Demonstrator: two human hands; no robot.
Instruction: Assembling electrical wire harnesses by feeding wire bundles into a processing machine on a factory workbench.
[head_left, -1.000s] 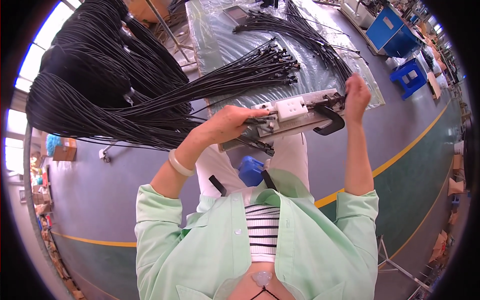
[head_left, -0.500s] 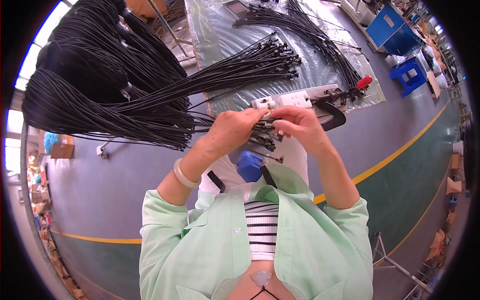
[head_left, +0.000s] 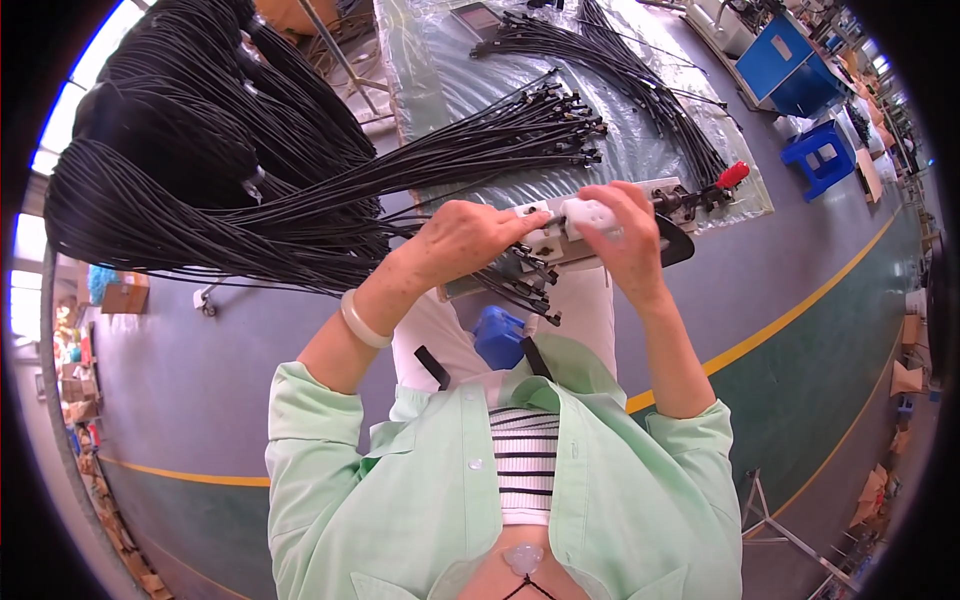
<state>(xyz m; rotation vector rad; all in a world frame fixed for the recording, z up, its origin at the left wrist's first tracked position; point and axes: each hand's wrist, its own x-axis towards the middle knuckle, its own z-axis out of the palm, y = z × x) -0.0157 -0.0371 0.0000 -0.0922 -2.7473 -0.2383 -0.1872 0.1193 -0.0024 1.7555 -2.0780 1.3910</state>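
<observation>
At two o'clock, white block [head_left: 588, 218] between curved right fingers [head_left: 628, 208]; at twelve, left fingers [head_left: 520, 224] by black cables [head_left: 515, 288]. Cannot tell either grip. Could get pinched from crowding the block.

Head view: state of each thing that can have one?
Left hand: index finger extended beside the white block
Right hand: fingers at the white block, grip unclear
Red handle: free of both hands
Black cables: bunched, ends fanned out
Plastic sheet: spread out, wrinkled
Green shirt: open in front, sleeves rolled up
</observation>
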